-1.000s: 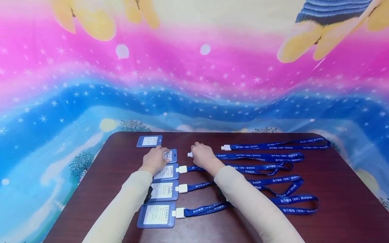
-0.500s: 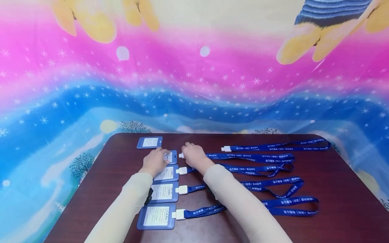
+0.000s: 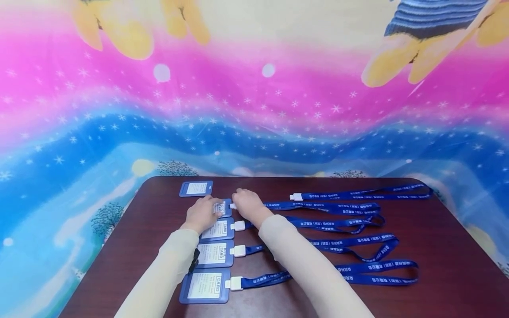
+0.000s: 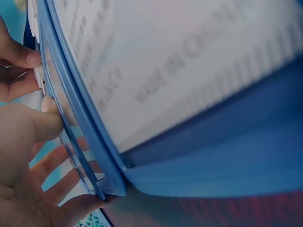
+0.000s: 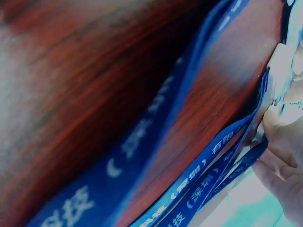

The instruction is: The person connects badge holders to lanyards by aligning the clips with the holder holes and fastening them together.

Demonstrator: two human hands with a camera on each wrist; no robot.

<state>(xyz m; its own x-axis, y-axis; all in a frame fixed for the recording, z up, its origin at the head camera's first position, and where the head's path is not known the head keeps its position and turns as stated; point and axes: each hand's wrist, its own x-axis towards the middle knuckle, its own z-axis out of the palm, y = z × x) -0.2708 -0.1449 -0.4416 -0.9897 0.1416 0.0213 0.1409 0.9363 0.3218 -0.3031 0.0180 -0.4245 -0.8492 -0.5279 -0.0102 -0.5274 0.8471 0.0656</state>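
My left hand (image 3: 202,214) grips a blue badge holder (image 3: 228,206), second from the back of the column. In the left wrist view its thumb lies on the near edge of that holder, fingers spread along the other side. Just right of it, my right hand (image 3: 248,206) pinches the white clip (image 3: 233,206) of a blue lanyard (image 3: 338,206). That clip is at the holder's slotted edge; whether it is hooked in cannot be seen. The right wrist view shows the right hand's (image 5: 284,146) thumb and fingers at the white clip end, with lanyard straps trailing away.
Nearer on the brown table (image 3: 445,265) lie three badge holders with lanyards clipped on: a far one (image 3: 224,229), a middle one (image 3: 214,253) and a near one (image 3: 204,286). At the back are a separate holder (image 3: 196,188) and another lanyard (image 3: 366,194).
My right hand has moved left with the lanyard clip, from a gap away up to the holder's edge, and the strap has slid left after it. My left hand has stayed on the holder.
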